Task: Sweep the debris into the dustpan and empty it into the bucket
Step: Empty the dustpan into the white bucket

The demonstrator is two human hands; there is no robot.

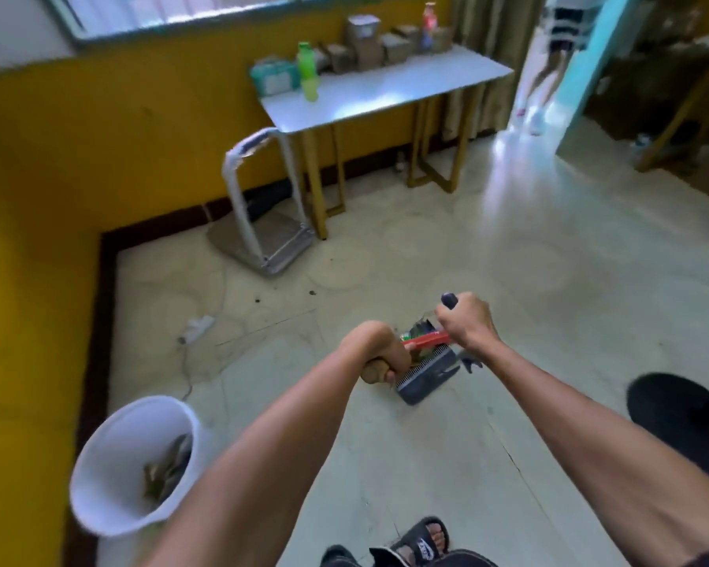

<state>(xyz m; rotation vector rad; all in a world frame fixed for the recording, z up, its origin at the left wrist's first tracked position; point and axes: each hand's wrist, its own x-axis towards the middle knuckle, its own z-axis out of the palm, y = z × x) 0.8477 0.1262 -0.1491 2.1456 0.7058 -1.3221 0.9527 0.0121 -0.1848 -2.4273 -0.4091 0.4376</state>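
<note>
The pale floor (529,300) ran to yellow walls (99,128). Nearest me, a white bucket (111,484) with scraps sat at the floor's left edge. My left hand (379,354) gripped a wooden handle (372,372); my right hand (465,321) clasped the dark dustpan (426,380) handle, debris (416,331) inside. Beyond stood a folded trolley (258,239) and white table (385,92).

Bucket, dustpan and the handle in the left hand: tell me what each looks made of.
Bucket: white plastic, likely; thin, smooth, slightly translucent wall.
Dustpan: dark blue plastic, apparently; moulded comb teeth along its edge.
Handle in the left hand: probably bare wood; tan, matt, rounded end.
</note>
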